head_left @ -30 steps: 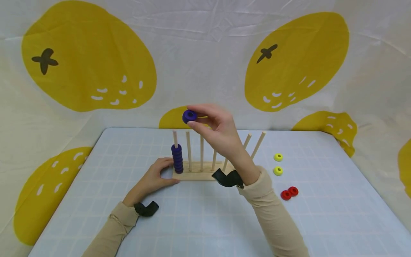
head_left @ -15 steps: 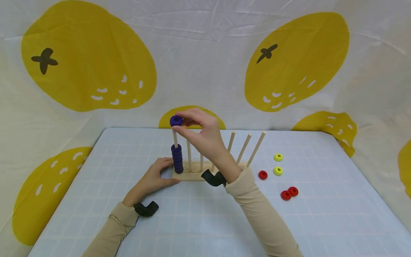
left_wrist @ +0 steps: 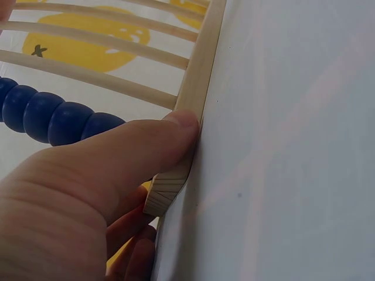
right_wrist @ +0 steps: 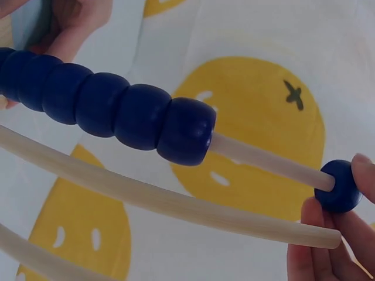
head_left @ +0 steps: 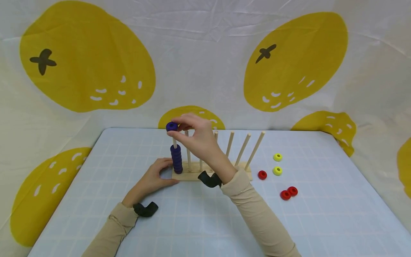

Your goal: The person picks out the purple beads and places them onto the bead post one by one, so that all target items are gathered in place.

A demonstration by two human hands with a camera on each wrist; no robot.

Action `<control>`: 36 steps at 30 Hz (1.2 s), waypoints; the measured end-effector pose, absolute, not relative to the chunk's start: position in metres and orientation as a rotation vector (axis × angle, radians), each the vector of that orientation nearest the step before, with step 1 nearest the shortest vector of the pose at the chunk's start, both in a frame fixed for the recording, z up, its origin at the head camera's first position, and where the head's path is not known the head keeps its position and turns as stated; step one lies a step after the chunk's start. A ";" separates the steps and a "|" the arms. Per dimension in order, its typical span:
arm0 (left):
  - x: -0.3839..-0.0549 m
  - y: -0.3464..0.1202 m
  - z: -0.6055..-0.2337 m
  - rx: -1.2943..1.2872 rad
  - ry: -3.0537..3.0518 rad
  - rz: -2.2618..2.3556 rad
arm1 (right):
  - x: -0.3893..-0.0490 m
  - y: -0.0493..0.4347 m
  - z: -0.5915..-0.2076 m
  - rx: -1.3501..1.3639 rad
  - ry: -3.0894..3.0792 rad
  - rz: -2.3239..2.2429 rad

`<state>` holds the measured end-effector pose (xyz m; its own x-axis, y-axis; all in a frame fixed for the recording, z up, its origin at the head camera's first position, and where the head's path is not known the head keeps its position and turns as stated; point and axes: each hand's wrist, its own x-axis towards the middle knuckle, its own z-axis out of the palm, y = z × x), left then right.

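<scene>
My right hand (head_left: 202, 137) pinches a dark blue bead (head_left: 171, 126) between thumb and fingers at the top of the leftmost peg. In the right wrist view, the tip of that peg (right_wrist: 269, 161) meets the hole of the held bead (right_wrist: 344, 190). Lower on the same peg sits a stack of several blue beads (head_left: 176, 159), with bare wood between stack and held bead. My left hand (head_left: 155, 176) grips the left end of the wooden base (head_left: 192, 176), thumb (left_wrist: 170, 137) on its front and fingers behind.
Several bare wooden pegs (head_left: 242, 150) rise from the base to the right, some partly behind my right hand. Right of the stand lie two yellow beads (head_left: 277, 171), a single red bead (head_left: 262, 175) and two touching red beads (head_left: 285, 195). A patterned cloth (head_left: 199, 71) hangs behind the table.
My right hand has carried the blue bead left and down from in front of the cloth to the leftmost peg's top. A red bead has come into view behind the forearm. My left hand stays put.
</scene>
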<state>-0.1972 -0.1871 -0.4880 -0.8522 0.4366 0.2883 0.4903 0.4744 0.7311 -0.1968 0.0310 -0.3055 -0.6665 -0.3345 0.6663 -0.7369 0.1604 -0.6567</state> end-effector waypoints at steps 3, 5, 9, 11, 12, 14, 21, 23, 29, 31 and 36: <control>-0.197 -0.187 -0.488 -0.830 -2.645 -1.338 | -0.196 0.032 -0.305 1.009 -2.128 1.493; -0.198 -0.188 -0.489 -0.839 -2.636 -1.335 | -0.196 0.032 -0.306 1.001 -2.148 1.489; -0.198 -0.188 -0.489 -0.851 -2.618 -1.338 | -0.196 0.033 -0.307 0.995 -2.178 1.480; -0.198 -0.188 -0.490 -0.855 -2.614 -1.339 | -0.196 0.034 -0.307 0.991 -2.187 1.488; -0.198 -0.188 -0.489 -0.852 -2.618 -1.342 | -0.196 0.034 -0.307 0.989 -2.192 1.491; -0.198 -0.187 -0.489 -0.847 -2.626 -1.343 | -0.196 0.035 -0.307 0.982 -2.204 1.499; -0.197 -0.187 -0.488 -0.835 -2.633 -1.354 | -0.196 0.036 -0.305 0.968 -2.246 1.511; -0.197 -0.187 -0.489 -0.835 -2.633 -1.351 | -0.196 0.037 -0.305 0.966 -2.243 1.522; -0.198 -0.188 -0.490 -0.843 -2.630 -1.366 | -0.196 0.038 -0.303 0.970 -2.218 1.551; -0.198 -0.188 -0.491 -0.845 -2.631 -1.369 | -0.196 0.039 -0.303 0.970 -2.212 1.557; -0.198 -0.188 -0.490 -0.843 -2.631 -1.369 | -0.195 0.042 -0.302 0.972 -2.198 1.572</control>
